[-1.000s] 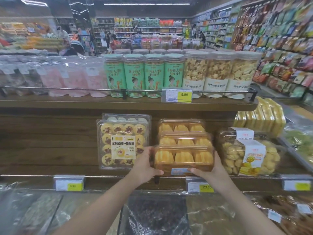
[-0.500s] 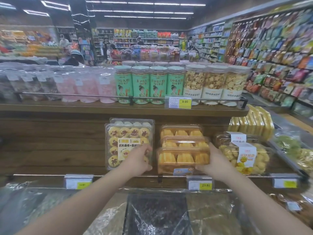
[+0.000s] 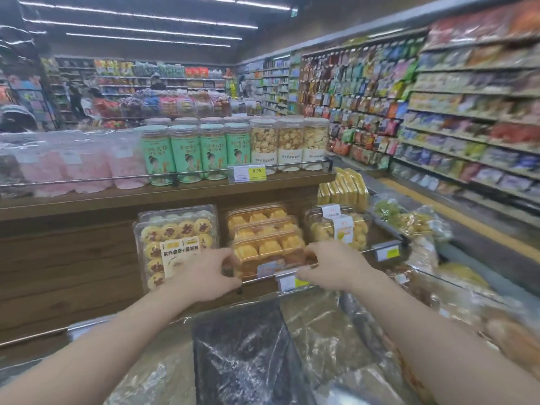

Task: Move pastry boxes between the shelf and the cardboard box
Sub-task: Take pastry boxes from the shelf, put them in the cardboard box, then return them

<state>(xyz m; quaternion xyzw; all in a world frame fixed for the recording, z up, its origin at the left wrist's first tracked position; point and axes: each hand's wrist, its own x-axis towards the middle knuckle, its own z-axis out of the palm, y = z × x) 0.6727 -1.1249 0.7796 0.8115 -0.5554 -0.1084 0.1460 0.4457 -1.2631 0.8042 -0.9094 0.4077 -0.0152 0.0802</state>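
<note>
A clear pastry box of yellow cakes (image 3: 268, 249) sits at the front of a stack of like boxes (image 3: 257, 216) on the wooden middle shelf (image 3: 67, 258), behind the rail. My left hand (image 3: 206, 274) curls around its left end, thumb low and fingers high. Its right end is cupped by my right hand (image 3: 330, 266), whose fingers cover that corner. The box rests on the shelf, tilted slightly toward me. No cardboard box is in view.
A box of jam cookies (image 3: 175, 244) stands just left of the stack and a tub of yellow puffs (image 3: 336, 229) just right. Green and clear jars (image 3: 210, 153) line the upper shelf. Plastic-wrapped goods (image 3: 248, 346) lie below my arms. An aisle runs along the right.
The box went from held just off the shelf front to resting on it. My hands slid to its ends and sit lower. The camera has pulled back and turned right.
</note>
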